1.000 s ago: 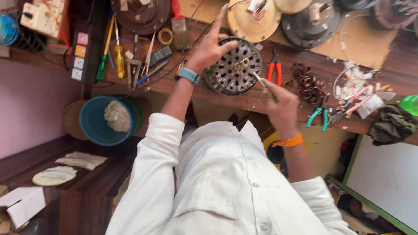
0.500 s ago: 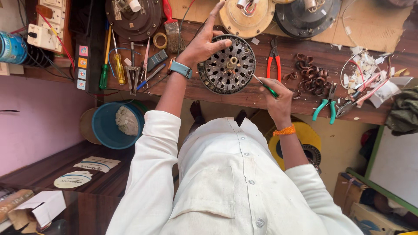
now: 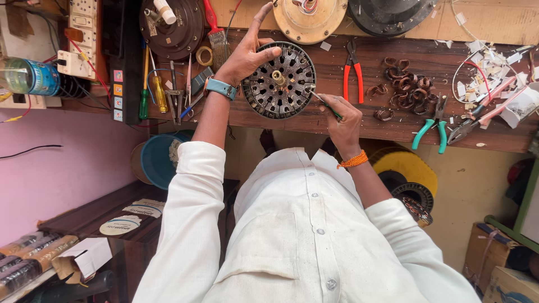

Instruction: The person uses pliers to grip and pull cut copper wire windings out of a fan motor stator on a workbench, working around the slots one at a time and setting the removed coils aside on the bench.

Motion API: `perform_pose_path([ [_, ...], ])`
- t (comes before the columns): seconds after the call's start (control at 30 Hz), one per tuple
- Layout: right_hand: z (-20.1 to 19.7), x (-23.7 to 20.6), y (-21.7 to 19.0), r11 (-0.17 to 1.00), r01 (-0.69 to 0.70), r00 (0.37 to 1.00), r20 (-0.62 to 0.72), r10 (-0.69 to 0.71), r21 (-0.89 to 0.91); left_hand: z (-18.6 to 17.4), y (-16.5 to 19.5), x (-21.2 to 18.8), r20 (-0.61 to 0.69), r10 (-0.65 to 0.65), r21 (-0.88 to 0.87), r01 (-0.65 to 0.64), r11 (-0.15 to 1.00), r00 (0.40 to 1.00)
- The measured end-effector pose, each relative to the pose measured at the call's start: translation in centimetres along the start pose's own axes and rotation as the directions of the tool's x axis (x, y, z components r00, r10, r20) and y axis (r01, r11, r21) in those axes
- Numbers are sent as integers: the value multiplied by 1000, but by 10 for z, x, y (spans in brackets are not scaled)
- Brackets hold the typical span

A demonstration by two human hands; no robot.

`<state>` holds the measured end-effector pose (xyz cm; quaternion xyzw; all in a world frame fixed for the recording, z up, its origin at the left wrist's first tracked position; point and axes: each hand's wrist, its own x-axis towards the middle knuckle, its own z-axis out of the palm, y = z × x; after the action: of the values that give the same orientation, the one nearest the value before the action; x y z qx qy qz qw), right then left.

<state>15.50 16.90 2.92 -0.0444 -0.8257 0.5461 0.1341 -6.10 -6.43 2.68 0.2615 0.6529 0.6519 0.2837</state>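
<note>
Both hands on the round motor core at the near edge of the wooden bench.

My left hand is spread over the core's left rim, thumb and fingers gripping it, forefinger pointing up. My right hand is closed around a green-handled screwdriver, its tip pushed into a slot on the core's right side. Core lies flat, close to the bench edge. Risks as I judge them: the tip could skip out of the slot under pressure and jab toward the left-hand fingers across the disc; a hard push could also slide the core off the near edge if the left grip loosens. Red-handled pliers and copper wire coils lie just right, near enough for my wrist to knock.
</note>
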Motion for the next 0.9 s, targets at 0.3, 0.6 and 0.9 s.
perform_pose_path([
  [0.3, -37, 14, -77, 789, 113, 965, 256, 58, -604, -7, 3, 1, -5, -75, -22, 74, 997, 997],
  [0.6, -33, 5, -76, 869, 134, 986, 151, -69, -476, -9, 1, 5, 2, -144, -77, 144, 987, 990],
  [0.9, -62, 28, -105, 921, -168, 943, 214, 254, -353, -10, 11, 22, 176, -58, 135, 34, 990, 983],
])
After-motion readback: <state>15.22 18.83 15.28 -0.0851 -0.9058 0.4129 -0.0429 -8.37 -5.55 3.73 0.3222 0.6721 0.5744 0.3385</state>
